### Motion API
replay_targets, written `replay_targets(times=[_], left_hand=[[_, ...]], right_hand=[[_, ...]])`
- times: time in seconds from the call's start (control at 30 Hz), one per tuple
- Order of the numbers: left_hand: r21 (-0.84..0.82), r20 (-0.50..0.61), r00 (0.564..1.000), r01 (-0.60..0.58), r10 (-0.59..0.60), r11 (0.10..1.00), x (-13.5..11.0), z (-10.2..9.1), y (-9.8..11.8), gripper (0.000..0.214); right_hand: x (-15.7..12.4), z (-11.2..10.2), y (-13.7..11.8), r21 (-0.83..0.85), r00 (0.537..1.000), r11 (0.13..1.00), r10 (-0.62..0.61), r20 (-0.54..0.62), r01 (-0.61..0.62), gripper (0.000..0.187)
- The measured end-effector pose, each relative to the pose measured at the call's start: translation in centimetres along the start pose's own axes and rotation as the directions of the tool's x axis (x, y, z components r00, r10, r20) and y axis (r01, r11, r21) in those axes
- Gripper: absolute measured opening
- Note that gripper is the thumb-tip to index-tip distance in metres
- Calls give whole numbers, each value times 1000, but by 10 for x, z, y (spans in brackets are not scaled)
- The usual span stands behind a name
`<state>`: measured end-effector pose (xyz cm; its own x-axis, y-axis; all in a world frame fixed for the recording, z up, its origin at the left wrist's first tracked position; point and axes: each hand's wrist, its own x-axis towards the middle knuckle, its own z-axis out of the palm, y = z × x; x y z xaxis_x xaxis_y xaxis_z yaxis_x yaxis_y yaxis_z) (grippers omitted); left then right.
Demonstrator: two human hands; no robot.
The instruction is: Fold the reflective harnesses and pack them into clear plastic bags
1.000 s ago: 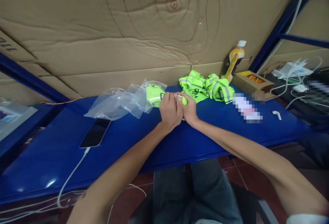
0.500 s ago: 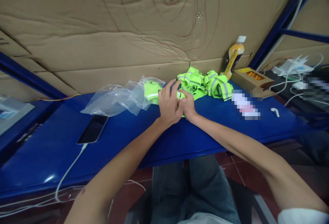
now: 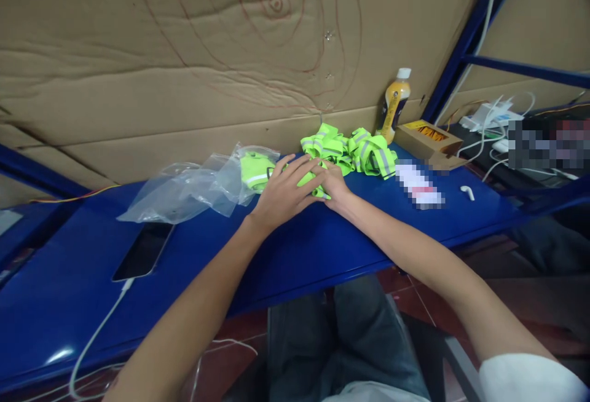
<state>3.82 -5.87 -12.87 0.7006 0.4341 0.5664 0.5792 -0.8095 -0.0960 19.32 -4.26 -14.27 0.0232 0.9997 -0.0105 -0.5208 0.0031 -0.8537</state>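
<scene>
One glossy blue tabletop [image 3: 299, 260] runs along a cardboard wall [image 3: 184, 101] above red floor tiles [image 3: 424, 297]. Midway along it, nearer the back edge, the left hand [image 3: 282, 193] lies spread open over green fabric [image 3: 321, 193]; the right hand [image 3: 336, 183] curls at its right side, its grip unclear. One fabric tip points toward the front right corner; the hands hide too much to tell its long axis.

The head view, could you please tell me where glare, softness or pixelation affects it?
In the head view, glare whitens the table at lower left; the plastic bag shows pale sheen; the bottle's label is too soft to read; blocky pixelation masks an item beside the green cloth.
</scene>
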Motion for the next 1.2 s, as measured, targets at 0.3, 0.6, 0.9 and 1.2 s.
replay_targets(times=[0.3, 0.6, 0.9, 1.2], left_hand=[[-174, -317, 928, 145, -195, 974, 2, 10, 18, 16], [-110, -428, 828, 351, -363, 930, 4, 22, 28, 40], [-145, -399, 810, 407, -430, 902, 1, 41, 29, 53], [-133, -353, 882, 284, -314, 949, 3, 20, 42, 61]], right_hand=[[-9, 6, 26, 127, 999, 992, 4, 44, -10, 35], [-21, 19, 19, -11, 989, 989, -146, -29, 146, 47], [-17, 16, 33, -145, 971, 969, -214, -104, 198, 42], [-7, 9, 8, -117, 986, 979, -169, 9, 169, 46]])
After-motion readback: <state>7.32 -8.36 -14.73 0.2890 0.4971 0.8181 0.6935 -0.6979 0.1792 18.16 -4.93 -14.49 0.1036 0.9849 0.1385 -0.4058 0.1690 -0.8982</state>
